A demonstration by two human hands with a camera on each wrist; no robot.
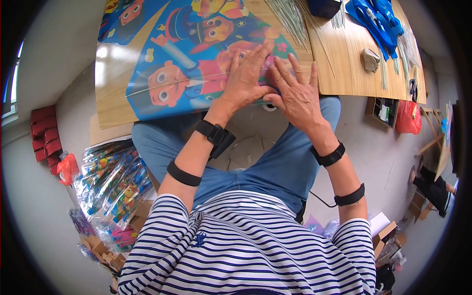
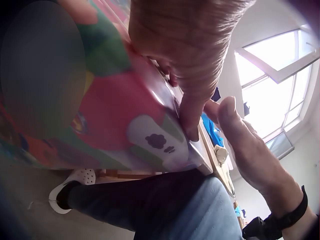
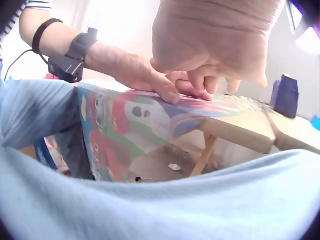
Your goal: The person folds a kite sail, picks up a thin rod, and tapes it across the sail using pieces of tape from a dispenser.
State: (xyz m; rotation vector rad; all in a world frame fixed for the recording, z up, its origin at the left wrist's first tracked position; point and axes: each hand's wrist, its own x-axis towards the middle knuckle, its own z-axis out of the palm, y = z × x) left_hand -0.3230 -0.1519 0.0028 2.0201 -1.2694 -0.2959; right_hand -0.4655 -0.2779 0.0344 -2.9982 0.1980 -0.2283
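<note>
A glossy printed plastic sheet with cartoon figures covers the table, and its near part hangs over the edge, as the left wrist view shows of the hanging film. A thin pale line, like a stick or crease, crosses it toward the hands. My left hand lies on the sheet near the table edge, fingers extended forward. Beside it, my right hand is spread with fingertips over the sheet's right part, thumb toward the left hand. In the right wrist view the left fingers press on the film.
Thin sticks lie at the table's far side. To the right are blue fabric, a crumpled beige item and scissors. Plastic-wrapped colourful packs are piled at lower left. My knees sit under the table edge.
</note>
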